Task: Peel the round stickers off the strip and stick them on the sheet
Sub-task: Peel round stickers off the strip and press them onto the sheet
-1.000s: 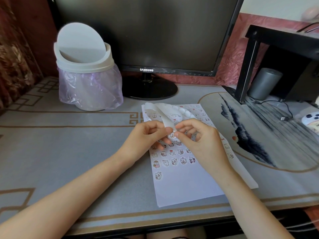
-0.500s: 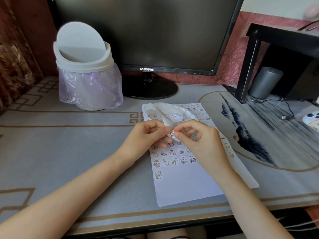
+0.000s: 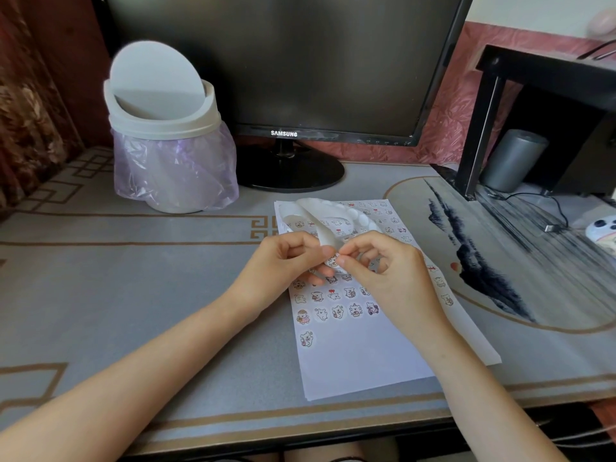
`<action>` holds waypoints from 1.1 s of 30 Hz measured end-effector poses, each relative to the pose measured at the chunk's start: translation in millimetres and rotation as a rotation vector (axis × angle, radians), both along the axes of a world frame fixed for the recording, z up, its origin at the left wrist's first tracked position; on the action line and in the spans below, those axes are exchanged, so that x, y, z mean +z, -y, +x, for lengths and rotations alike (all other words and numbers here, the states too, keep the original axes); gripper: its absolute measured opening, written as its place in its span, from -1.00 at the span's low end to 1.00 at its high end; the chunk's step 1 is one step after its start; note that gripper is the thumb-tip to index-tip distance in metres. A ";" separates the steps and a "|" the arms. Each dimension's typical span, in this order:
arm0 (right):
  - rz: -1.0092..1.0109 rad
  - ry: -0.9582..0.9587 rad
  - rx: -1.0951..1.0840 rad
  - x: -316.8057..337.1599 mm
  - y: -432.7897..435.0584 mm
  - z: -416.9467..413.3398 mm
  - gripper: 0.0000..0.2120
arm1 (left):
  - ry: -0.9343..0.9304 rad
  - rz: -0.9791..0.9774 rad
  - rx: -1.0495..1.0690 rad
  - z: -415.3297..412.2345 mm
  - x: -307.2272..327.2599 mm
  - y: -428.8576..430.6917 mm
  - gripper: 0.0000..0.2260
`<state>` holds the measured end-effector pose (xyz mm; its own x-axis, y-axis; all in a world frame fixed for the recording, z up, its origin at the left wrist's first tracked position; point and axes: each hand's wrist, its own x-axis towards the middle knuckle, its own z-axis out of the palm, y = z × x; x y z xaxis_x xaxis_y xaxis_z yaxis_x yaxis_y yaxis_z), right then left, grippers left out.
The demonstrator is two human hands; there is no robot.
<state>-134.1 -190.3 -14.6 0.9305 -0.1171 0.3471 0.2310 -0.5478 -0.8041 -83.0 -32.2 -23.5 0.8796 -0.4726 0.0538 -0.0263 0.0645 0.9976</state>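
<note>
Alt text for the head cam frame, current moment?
Two hands meet over a white sheet part-filled with small cartoon stickers: the left hand holds a curled white strip, the right hand pinches a round sticker at its end. A lidded bin and a dark monitor stand behind on the grey desk.

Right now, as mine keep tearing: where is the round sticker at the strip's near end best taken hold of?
Take the round sticker by its right edge, from the right: the left hand pinches the strip on its left, and the strip curls up and away behind. The right hand pinches there, above the sheet.
</note>
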 end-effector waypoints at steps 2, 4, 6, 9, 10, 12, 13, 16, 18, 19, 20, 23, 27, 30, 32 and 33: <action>-0.025 0.000 -0.011 -0.7 0.1 -0.2 -0.87 | -0.007 -0.003 -0.001 0.0 0.2 0.3 -0.90; -0.053 0.002 -0.022 -1.2 0.5 -0.6 -0.89 | -0.023 -0.010 -0.005 -0.6 0.6 0.3 -0.89; -0.063 0.011 -0.031 -1.6 1.4 -0.4 -0.91 | -0.039 -0.025 -0.012 -1.2 1.5 0.4 -0.87; -0.070 0.019 -0.043 -2.3 2.8 0.4 -0.93 | -0.051 -0.039 -0.007 -1.5 2.4 0.0 -0.88; -0.081 0.021 -0.043 -2.7 3.1 0.7 -0.93 | -0.049 -0.037 -0.003 -1.5 2.3 -0.1 -0.90; -0.122 0.027 -0.039 -3.5 3.3 0.6 -0.93 | -0.055 -0.034 0.009 -1.2 1.8 0.0 -0.89; -0.147 0.034 -0.034 -3.3 3.4 0.1 -0.93 | -0.062 -0.035 0.016 -1.1 1.7 0.0 -0.87; -0.210 0.061 -0.011 -1.3 3.7 -2.1 -0.93 | -0.066 -0.032 0.032 -1.0 2.1 0.7 -0.83; -0.241 0.068 0.001 0.5 3.3 -4.2 -0.93 | -0.059 -0.028 0.034 -1.2 2.5 0.8 -0.83; -0.248 0.070 0.007 1.4 3.0 -5.4 -0.93 | -0.059 -0.028 0.036 -1.3 2.6 0.7 -0.83; -0.251 0.074 0.013 2.1 2.8 -6.4 -0.93 | -0.062 -0.030 0.037 -1.2 2.6 0.6 -0.83; -0.239 0.082 0.014 4.6 1.8 -8.5 -0.93 | -0.067 -0.031 0.034 -1.1 2.9 0.8 -0.84; -0.180 0.053 0.019 11.4 -0.4 -13.8 -0.92 | -0.075 -0.038 0.049 0.2 2.3 0.5 -0.86; -0.038 -0.052 0.046 17.8 -1.0 -19.3 -0.91 | -0.063 -0.030 0.048 -0.2 1.9 0.9 -0.88; 0.085 -0.185 0.120 20.5 -0.8 -22.2 -0.92 | -0.064 -0.036 0.042 -0.9 1.4 1.5 -0.90; 0.137 -0.263 0.166 20.8 -1.0 -24.2 -0.92 | -0.066 -0.037 0.038 -1.2 1.1 1.7 -0.90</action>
<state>-158.3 -189.3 6.1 0.9964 0.0151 0.0838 0.0827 -0.4031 -0.9114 -84.1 -33.9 -22.4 0.8991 -0.4377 0.0123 0.0359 0.1016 0.9942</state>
